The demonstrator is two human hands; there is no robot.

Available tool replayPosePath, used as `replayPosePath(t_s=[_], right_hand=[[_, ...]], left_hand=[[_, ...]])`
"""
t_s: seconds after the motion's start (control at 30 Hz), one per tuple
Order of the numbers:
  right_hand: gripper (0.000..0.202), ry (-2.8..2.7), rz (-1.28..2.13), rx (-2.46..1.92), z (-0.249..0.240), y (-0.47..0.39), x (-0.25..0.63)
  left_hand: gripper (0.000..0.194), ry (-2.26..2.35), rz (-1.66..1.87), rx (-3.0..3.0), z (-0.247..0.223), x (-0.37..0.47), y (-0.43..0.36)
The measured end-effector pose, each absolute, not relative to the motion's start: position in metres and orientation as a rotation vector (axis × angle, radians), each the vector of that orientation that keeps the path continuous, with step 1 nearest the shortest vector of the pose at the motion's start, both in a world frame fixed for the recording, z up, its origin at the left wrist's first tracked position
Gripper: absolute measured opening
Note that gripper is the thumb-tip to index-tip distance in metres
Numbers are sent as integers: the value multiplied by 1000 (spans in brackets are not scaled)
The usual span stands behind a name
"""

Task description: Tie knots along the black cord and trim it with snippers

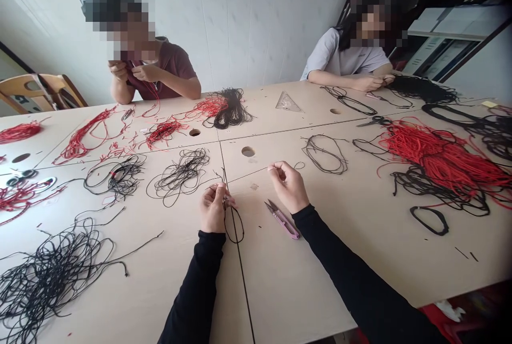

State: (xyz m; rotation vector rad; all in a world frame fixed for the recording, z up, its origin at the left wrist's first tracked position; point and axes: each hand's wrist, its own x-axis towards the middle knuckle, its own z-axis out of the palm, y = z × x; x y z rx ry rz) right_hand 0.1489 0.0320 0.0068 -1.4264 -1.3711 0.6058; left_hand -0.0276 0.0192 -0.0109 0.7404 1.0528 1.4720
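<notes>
Left hand closed in pinch, gripping thin black cord; small black cord loop hangs below it. Right hand pinches cord farther along, other fingers loosely curled. Cord runs near-straight between hands above pale flat tabletop; spacing probably for tension. Can't tell if loop and strand join, fingers hide it. Pink-handled metal snips beside right wrist, likely for easy reach.
</notes>
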Motion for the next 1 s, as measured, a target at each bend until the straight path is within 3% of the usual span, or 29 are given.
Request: replayPosePath(t_s=[0.33, 0.6, 1.0], right_hand=[[22, -1539, 782, -1201, 16, 20, 133], [16, -1777, 543, -1228, 13, 19, 129], [14, -1861, 443, -1112, 7, 21, 130]], left_hand=[[35, 1092, 1362, 801, -11, -22, 17], [35, 1103, 1231, 990, -6, -14, 11], [34, 1106, 1189, 977, -5, -14, 10]])
